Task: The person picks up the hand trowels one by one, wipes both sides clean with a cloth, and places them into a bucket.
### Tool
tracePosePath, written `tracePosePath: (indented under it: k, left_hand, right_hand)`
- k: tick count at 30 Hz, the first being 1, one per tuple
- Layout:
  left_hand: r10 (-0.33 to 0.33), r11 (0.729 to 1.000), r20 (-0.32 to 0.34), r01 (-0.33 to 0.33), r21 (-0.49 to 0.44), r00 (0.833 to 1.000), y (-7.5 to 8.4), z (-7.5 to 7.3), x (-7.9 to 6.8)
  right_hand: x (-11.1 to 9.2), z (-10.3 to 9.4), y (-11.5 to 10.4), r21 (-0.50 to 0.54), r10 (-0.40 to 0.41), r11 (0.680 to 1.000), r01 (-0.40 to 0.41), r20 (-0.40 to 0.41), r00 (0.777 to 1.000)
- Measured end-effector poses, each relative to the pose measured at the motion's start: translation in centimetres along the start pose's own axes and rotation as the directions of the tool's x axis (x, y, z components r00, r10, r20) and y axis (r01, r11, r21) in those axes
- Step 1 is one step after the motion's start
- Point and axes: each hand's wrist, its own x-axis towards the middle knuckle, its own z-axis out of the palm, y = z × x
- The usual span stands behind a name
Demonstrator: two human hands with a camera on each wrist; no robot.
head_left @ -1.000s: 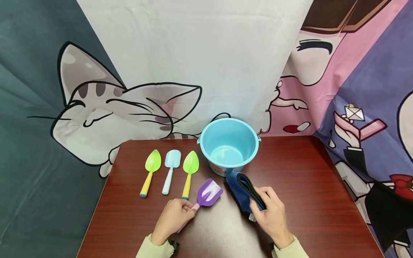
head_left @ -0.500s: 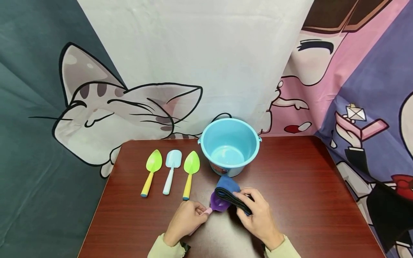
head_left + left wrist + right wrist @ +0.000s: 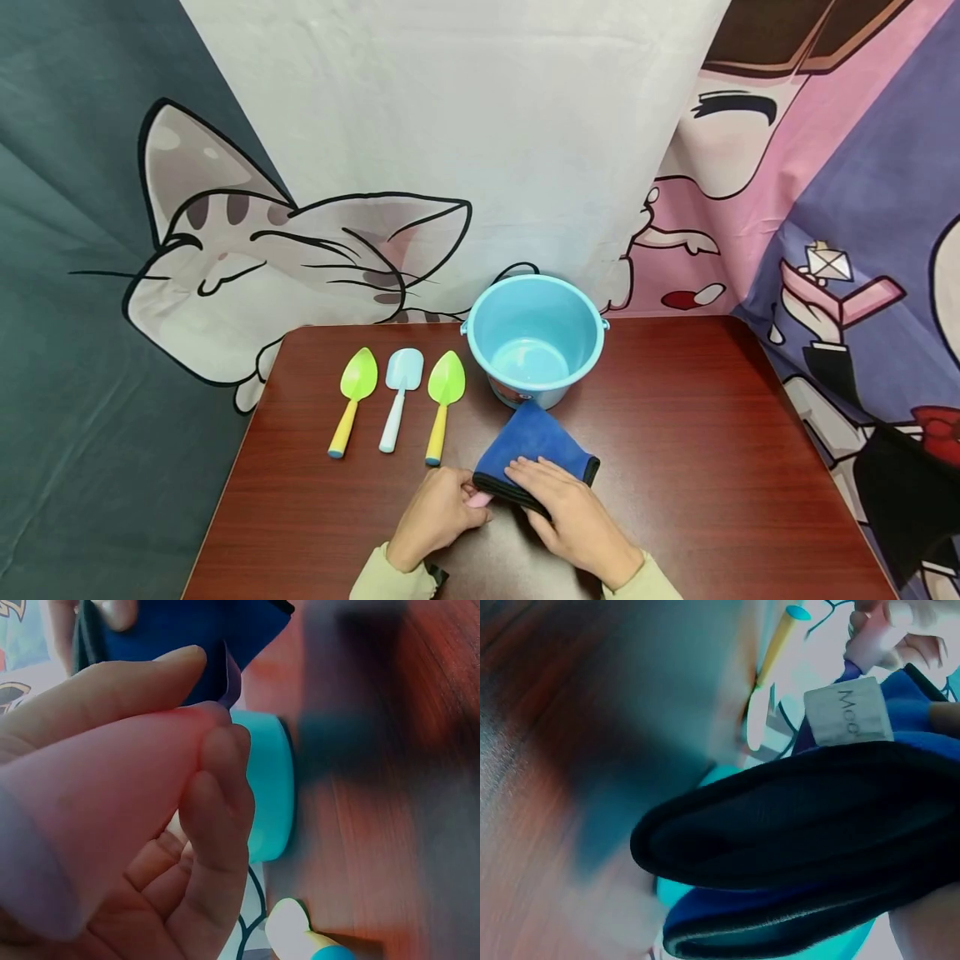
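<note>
My left hand (image 3: 435, 517) pinches the pink handle (image 3: 112, 780) of a toy shovel between thumb and fingers. The shovel's purple blade is mostly under a folded blue cloth (image 3: 528, 440) with black edging; a sliver of purple blade (image 3: 233, 675) shows in the left wrist view. My right hand (image 3: 581, 521) holds the cloth over the blade, its fingers laid across the top and the thumb below the near edge. In the right wrist view the cloth's folded layers and a white label (image 3: 847, 712) are visible.
A light blue bucket (image 3: 534, 304) stands upright at the back of the brown table (image 3: 697, 450), just beyond the cloth. Left of it lie a green and yellow trowel (image 3: 358, 375), a pale blue shovel (image 3: 404, 371) and another green trowel (image 3: 446, 379), side by side.
My right hand has brought the cloth leftward onto the purple blade, and the cloth now lies spread over it. The left hand has moved slightly right with the shovel.
</note>
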Motion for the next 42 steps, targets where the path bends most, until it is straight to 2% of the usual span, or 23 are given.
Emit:
tracePosePath:
  k: [5,17,24,28,37,42]
  left_hand:
    - [0.006,1.0,-0.005,-0.006,0.009,1.0,-0.1,0.1,0.0]
    - [-0.017,0.999,-0.024,0.018,0.033,1.0,-0.3,-0.2,-0.1]
    - [-0.067,0.998,0.015,0.067,-0.018,0.998,-0.4,-0.4,-0.3]
    - [-0.061,0.998,0.014,0.061,-0.031,0.998,-0.5,-0.5,-0.3]
    - [-0.073,0.997,0.028,0.074,-0.029,0.997,-0.7,-0.6,-0.5]
    - [-0.075,0.997,0.033,0.076,-0.026,0.997,-1.0,-0.6,-0.5]
  right_hand:
    - [0.0,0.5,-0.2,-0.042,0.002,0.999,0.0,0.042,0.999]
    - [-0.2,1.6,-0.2,-0.128,0.05,0.991,-0.046,0.032,0.998]
    - [-0.6,1.8,0.5,-0.156,0.061,0.986,-0.065,-0.032,0.998]
    - [-0.7,1.6,0.9,-0.163,0.074,0.983,-0.086,-0.079,0.994]
    - [-1.1,0.8,1.9,-0.117,0.089,0.987,-0.109,-0.168,0.982]
    - [-1.5,0.1,1.7,-0.071,0.104,0.99,-0.124,-0.233,0.967]
